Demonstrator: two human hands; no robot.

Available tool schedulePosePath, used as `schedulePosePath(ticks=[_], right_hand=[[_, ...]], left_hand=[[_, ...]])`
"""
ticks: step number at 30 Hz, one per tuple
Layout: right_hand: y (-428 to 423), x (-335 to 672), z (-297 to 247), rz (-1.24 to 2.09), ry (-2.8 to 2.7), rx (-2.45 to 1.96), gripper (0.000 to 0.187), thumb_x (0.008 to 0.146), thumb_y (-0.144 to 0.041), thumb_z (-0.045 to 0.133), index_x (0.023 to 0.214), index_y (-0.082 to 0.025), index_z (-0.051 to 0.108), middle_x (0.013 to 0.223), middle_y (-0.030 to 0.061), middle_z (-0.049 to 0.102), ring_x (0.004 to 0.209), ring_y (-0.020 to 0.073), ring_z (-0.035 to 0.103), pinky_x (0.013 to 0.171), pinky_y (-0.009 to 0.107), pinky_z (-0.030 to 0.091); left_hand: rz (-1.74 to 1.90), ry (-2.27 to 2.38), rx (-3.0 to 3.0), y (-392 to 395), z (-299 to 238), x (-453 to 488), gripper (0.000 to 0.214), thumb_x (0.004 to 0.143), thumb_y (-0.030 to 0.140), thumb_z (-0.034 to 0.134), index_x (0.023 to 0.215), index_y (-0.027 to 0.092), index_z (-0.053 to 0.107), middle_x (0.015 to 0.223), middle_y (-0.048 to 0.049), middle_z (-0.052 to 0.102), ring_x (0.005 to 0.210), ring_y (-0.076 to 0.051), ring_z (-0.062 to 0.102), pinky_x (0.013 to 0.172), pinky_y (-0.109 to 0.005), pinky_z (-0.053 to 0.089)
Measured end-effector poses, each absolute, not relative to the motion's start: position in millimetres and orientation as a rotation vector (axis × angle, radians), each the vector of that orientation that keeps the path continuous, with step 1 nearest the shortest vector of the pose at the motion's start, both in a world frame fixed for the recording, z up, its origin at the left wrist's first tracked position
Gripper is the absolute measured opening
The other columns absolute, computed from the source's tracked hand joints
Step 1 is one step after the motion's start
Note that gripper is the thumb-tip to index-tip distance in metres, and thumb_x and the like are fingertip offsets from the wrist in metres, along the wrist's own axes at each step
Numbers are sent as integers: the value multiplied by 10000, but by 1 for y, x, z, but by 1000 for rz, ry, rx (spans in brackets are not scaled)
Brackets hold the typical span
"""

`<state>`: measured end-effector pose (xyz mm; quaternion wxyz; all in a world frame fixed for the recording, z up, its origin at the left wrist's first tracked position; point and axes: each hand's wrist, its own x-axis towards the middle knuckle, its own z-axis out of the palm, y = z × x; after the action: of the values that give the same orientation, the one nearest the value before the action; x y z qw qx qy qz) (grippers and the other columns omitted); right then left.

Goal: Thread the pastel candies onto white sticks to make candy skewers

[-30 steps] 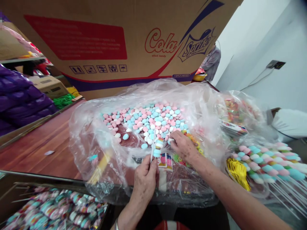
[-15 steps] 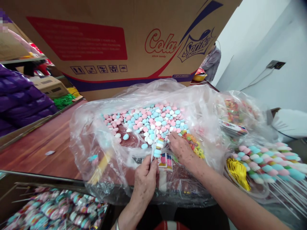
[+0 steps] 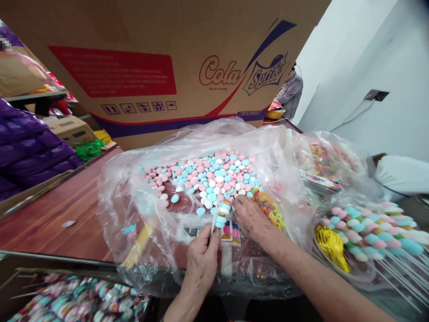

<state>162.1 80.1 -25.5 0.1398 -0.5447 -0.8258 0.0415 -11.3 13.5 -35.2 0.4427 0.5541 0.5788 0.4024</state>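
My left hand (image 3: 202, 261) is closed round a thin white stick (image 3: 214, 215) with a few pastel candies threaded near its top. My right hand (image 3: 250, 214) rests in the open clear plastic bag (image 3: 134, 210), its fingers pinched at the edge of a heap of pink, blue and white candy discs (image 3: 208, 176); what the fingertips hold is too small to make out. A small cluster of multicoloured ring candies (image 3: 270, 210) lies just right of that hand. Small printed cards (image 3: 231, 230) lie between the two hands.
A big Cola/Sprite cardboard box (image 3: 161, 67) stands behind the bag. Finished candy sticks (image 3: 372, 230) and gold twist ties (image 3: 330, 246) lie at right, wrapped ones (image 3: 77, 299) in a tray at lower left. Another person (image 3: 288, 91) stands at the back. Brown wooden tabletop (image 3: 56, 210) shows at left.
My right hand has slid a little left and nearer along the edge of the candy heap. The left hand keeps the stick upright in the same spot. The view has tilted slightly.
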Motion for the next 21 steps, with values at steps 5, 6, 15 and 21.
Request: schedulePosePath(ticks=[5, 6, 15, 21], right_hand=[[86, 173, -19, 419, -1980, -1567, 216, 829, -119, 492, 952, -179, 660, 899, 51, 676, 809, 185, 627, 731, 290, 499], [87, 176, -16, 526, -1864, -1539, 209, 846, -176, 491, 971, -182, 659, 870, 37, 685, 773, 177, 635, 695, 281, 504], [83, 176, 11, 1418, -778, -1019, 248, 577, -267, 810, 768, -162, 691, 807, 28, 698, 709, 141, 638, 676, 268, 533], [80, 171, 15, 1407, -806, -1018, 267, 584, -276, 804, 807, -174, 698, 769, 3, 702, 657, 127, 633, 636, 250, 522]], left_hand=[[960, 1468, 1431, 15, -35, -12, 300, 887, 432, 469, 729, 195, 563, 558, 48, 460, 514, -128, 421, 492, -224, 314], [944, 1473, 1448, 15, -34, -12, 301, 885, 429, 471, 724, 194, 567, 563, 45, 465, 521, -131, 431, 498, -225, 321], [886, 1481, 1514, 16, -29, -9, 286, 865, 401, 457, 739, 200, 617, 578, 33, 511, 578, -160, 489, 534, -234, 342], [859, 1523, 1528, 16, -24, -8, 286, 855, 399, 455, 734, 203, 624, 586, 27, 529, 594, -167, 499, 554, -242, 343]])
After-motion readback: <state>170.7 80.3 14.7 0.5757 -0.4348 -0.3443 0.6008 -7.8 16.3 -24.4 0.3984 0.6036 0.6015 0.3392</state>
